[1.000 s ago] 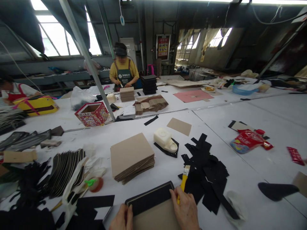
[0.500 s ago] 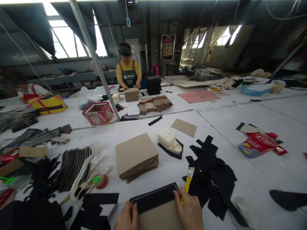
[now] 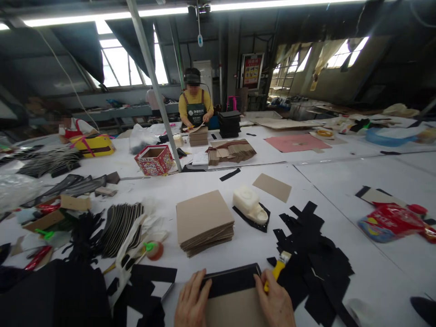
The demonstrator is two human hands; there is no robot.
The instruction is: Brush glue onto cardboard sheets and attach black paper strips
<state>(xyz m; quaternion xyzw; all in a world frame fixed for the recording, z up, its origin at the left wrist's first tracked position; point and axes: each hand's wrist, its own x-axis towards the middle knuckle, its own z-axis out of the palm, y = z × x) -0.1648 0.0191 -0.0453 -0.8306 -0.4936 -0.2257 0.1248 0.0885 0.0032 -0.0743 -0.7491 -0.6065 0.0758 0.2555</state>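
Low at the near edge of the white worktop (image 3: 357,272), the left hand (image 3: 191,302) lies spread, fingers flat on a cardboard panel (image 3: 231,306) with a black strip along its far edge. Right of it, the right hand (image 3: 276,305) presses the strip's corner while pinching a yellow brush (image 3: 277,269). Panel looks light, stiff; best gripped by its edges.

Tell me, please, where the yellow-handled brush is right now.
In the head view, the yellow-handled brush sits low and right of centre, gripped in the right hand, bristles pointing up towards the pile of black paper pieces.
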